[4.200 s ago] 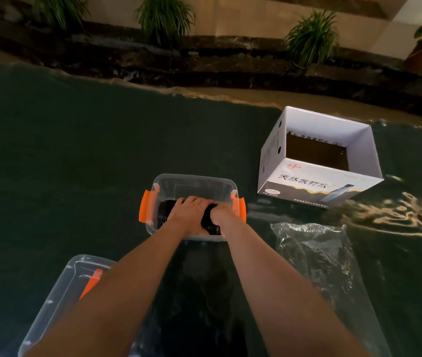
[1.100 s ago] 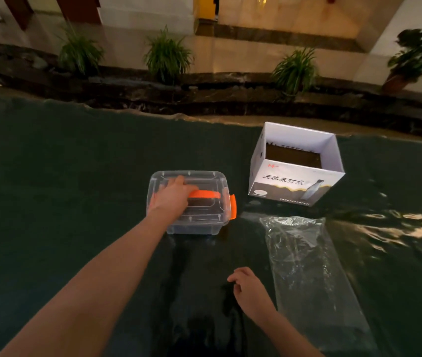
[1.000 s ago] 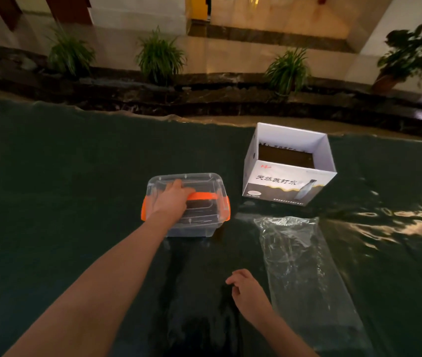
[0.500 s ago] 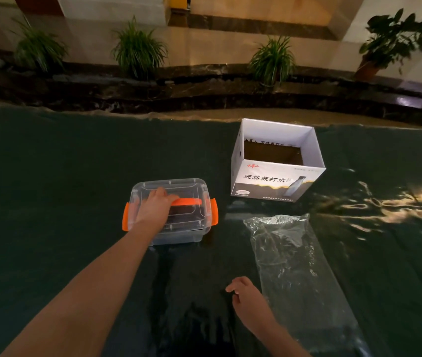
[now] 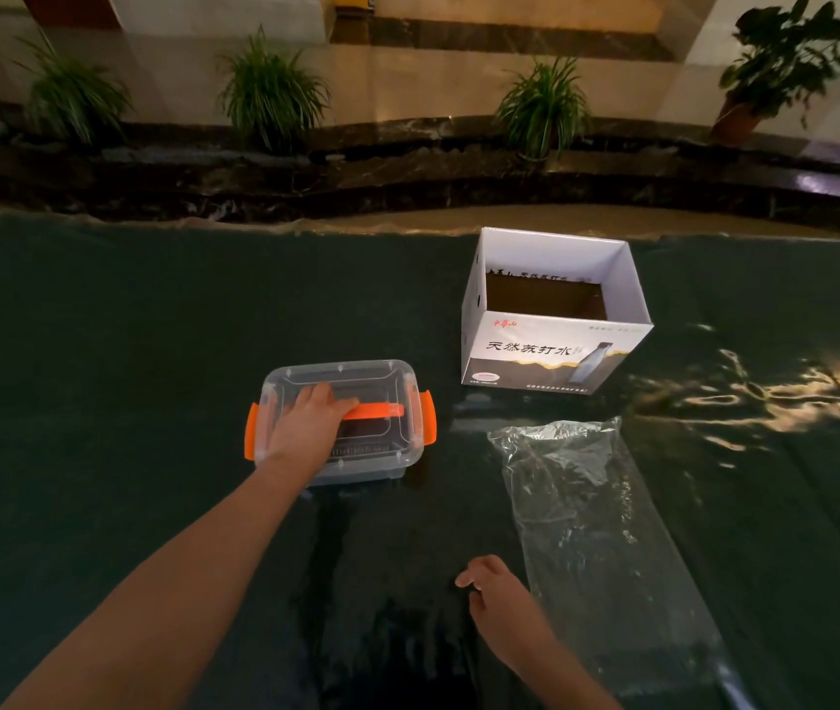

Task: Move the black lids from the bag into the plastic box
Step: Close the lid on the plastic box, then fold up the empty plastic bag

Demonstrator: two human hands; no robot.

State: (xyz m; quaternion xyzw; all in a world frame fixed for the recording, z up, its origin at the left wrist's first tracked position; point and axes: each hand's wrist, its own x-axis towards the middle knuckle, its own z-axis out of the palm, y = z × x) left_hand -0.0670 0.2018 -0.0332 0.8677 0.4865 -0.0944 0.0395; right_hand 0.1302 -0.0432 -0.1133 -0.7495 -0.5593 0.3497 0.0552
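Observation:
A clear plastic box [image 5: 397, 453] with orange side latches stands on the dark cloth, its clear cover with an orange handle [image 5: 382, 411] on top. Black lids [image 5: 361, 437] show dimly through the cover. My left hand [image 5: 305, 425] lies flat on the left part of the cover, fingers reaching the handle. A flat, clear plastic bag [image 5: 592, 520] lies to the right of the box; nothing black shows inside it. My right hand [image 5: 502, 604] rests on the cloth near the bag's left edge, fingers loosely curled and holding nothing.
A white cardboard carton [image 5: 551, 345], open at the top, stands behind the bag. The dark green cloth [image 5: 100, 381] covers the whole surface. Beyond its far edge runs a stone ledge with several potted plants [image 5: 269, 94].
4.2 s ago both hands were in the open box with black lids. The cover now sits on the box under my left hand; my right hand has drawn back to the cloth.

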